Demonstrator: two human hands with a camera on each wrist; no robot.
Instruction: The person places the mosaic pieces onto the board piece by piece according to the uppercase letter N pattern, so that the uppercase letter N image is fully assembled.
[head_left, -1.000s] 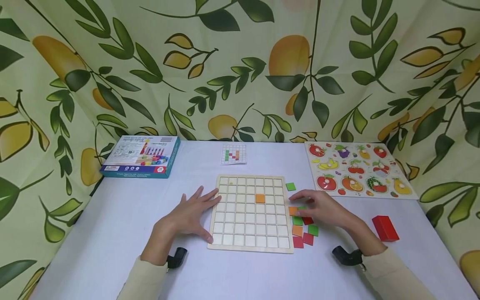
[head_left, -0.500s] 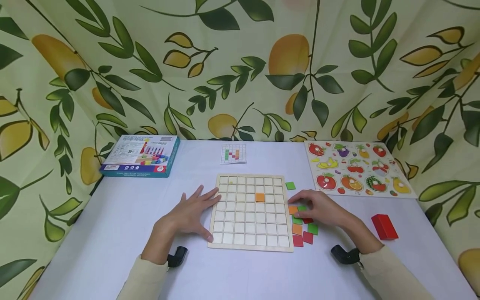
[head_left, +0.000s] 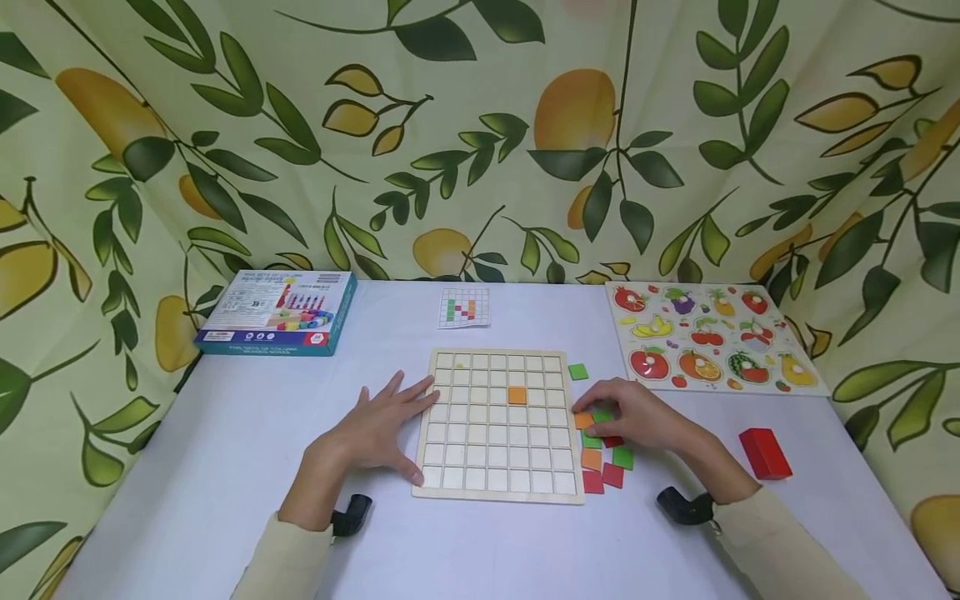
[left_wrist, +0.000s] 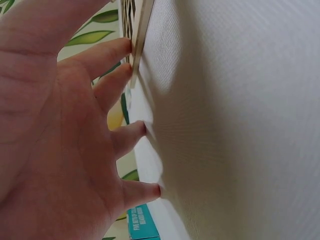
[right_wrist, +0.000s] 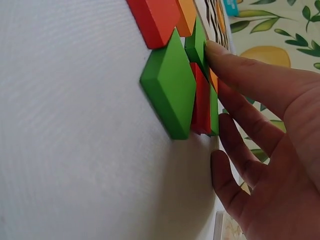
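Observation:
A wooden grid board (head_left: 498,493) lies mid-table, with one orange square tile (head_left: 517,396) in a cell. My left hand (head_left: 381,429) is spread along its left edge; in the left wrist view the left hand (left_wrist: 75,135) has fingertips against the board's rim (left_wrist: 141,42) and the tablecloth. At the right edge, my right hand (head_left: 637,414) pinches a loose orange tile (head_left: 583,422) between thumb and index finger, low among the other tiles. Green tiles (right_wrist: 172,85) and a red tile (right_wrist: 201,100) lie by the thumb (right_wrist: 220,52) in the right wrist view. The right hand partly covers several tiles.
A pattern card (head_left: 463,308) lies behind the board, and a lone green tile (head_left: 578,372) by its upper right. At back left is a boxed set (head_left: 277,312); at back right, a fruit puzzle (head_left: 716,337). A red block (head_left: 766,454) stands at far right.
My right index finger has come down toward the thumb, closing around the loose orange tile. The left hand has stayed at the board's edge. The whole view has shifted slightly.

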